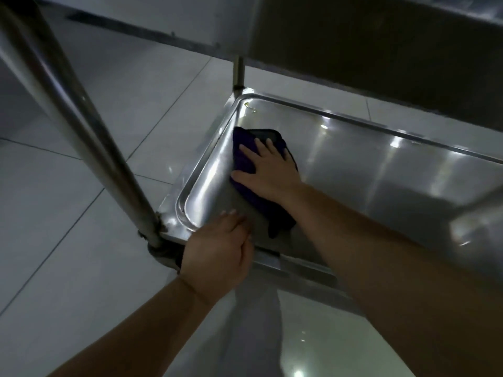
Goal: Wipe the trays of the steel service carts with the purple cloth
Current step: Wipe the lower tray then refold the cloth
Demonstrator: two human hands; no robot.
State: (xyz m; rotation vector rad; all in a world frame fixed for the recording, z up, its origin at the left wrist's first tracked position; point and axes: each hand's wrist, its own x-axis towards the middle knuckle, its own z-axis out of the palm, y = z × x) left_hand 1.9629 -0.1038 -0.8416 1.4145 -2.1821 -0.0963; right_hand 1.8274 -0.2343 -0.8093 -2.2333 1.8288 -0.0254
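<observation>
Dark purple cloth [246,161] on a silvery steel tray [353,170] — pale grey-white tiled floor [81,213].

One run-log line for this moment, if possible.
right hand flat on purple cloth | bottom tray left end | left hand grips front rim

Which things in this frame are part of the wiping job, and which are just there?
In the job: purple cloth, right hand pressing flat on it, bottom tray, left hand on the tray's near rim.

Just there: cart post, upper shelf, tiled floor.
</observation>
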